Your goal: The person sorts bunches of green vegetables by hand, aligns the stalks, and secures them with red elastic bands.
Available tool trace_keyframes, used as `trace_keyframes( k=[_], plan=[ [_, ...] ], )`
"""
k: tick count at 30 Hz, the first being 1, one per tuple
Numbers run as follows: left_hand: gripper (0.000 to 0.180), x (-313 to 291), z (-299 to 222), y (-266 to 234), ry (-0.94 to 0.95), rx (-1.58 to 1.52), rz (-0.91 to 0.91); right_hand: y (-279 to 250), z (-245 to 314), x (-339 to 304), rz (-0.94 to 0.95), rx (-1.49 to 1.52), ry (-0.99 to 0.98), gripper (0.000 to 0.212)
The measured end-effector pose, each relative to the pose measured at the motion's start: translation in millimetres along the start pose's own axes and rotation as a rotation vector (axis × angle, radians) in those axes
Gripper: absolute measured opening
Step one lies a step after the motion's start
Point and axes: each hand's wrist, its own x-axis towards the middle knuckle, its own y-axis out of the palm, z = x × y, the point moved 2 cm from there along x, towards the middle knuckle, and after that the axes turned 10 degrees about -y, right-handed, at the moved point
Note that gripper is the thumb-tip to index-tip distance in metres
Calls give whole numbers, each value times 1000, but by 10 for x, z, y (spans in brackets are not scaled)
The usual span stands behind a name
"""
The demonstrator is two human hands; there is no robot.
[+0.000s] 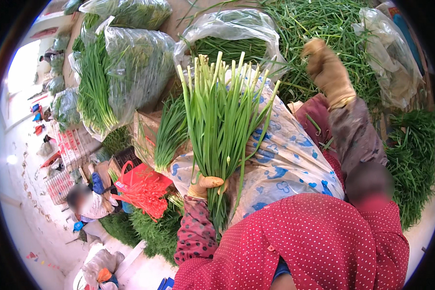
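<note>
My left hand, in a tan glove, is closed around a bunch of garlic chives. Its pale cut ends point up and away, and its leaves hang below my grip. The bunch lies over a white cloth with blue prints across my lap. My right hand, also gloved, is raised over a large heap of loose green leaves at the far right. Its fingers look bent but are smeared by motion, and nothing clear shows in them.
Clear plastic bags of chives stand at the far left, and an open bag lies ahead. Red ties spill from a red bag at the left. Another chive pile lies right. A person sits farther left.
</note>
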Motion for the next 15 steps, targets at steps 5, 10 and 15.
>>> trace_keyframes(
  k=[5, 10, 15],
  plan=[
    [55, -1, 169, -196, -19, 84, -25, 83, -49, -171, -466, 55, 221, 19],
    [58, -58, -536, 506, 158, 187, -294, 601, -891, -414, -229, 474, 545, 47],
    [70, -258, -700, 557, 208, 960, -530, 467, -1491, 95, 603, -220, -183, 52]
  ],
)
